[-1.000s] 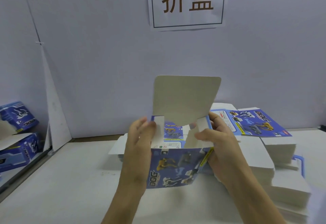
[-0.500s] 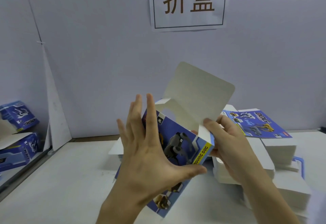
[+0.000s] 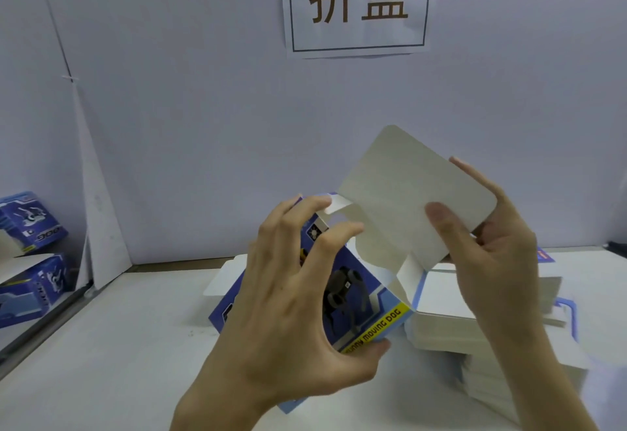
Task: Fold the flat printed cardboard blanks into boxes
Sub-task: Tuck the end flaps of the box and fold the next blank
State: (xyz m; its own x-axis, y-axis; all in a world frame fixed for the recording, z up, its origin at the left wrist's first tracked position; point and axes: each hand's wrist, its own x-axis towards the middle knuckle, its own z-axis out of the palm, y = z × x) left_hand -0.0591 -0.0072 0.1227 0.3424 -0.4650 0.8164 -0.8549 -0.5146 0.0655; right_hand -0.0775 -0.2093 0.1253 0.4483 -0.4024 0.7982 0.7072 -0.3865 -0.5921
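**Half-formed dog box held above the table, lid flap up**

I read "FUNNY MOVING DOG" in black on a yellow stripe along the lower right edge of the blue printed cardboard box (image 3: 353, 298); the first letters sit partly behind the thumb, so "FUNNY" is my best reading. On the wall at the far side hangs a white paper sign (image 3: 359, 2) with 2 large brown characters, 折盒, inside a thin dark frame. At the far left, 2 blue folded boxes (image 3: 32, 254) lie stacked; the upper one carries "DOG" upside down, and both are cut by the picture's left edge.

My left hand (image 3: 288, 311) covers most of the box's front panel, so I make out only part of a grey robot dog in the print. The box's near bottom corner is hidden behind that wrist. The top sheets of the pile of flat white cardboard blanks (image 3: 448, 325) at the right are hidden behind my right hand (image 3: 492, 261).

The box is held in the air over the white table (image 3: 101, 345), tilted to the right, its top open. The left hand grips it, thumb on the lower right edge and fingers curled over the upper left edge, one fingertip on a small white side flap (image 3: 337, 205). The large plain grey-white lid flap (image 3: 417, 189) stands up and leans right; the right hand pinches it, thumb on the near face, fingers behind.
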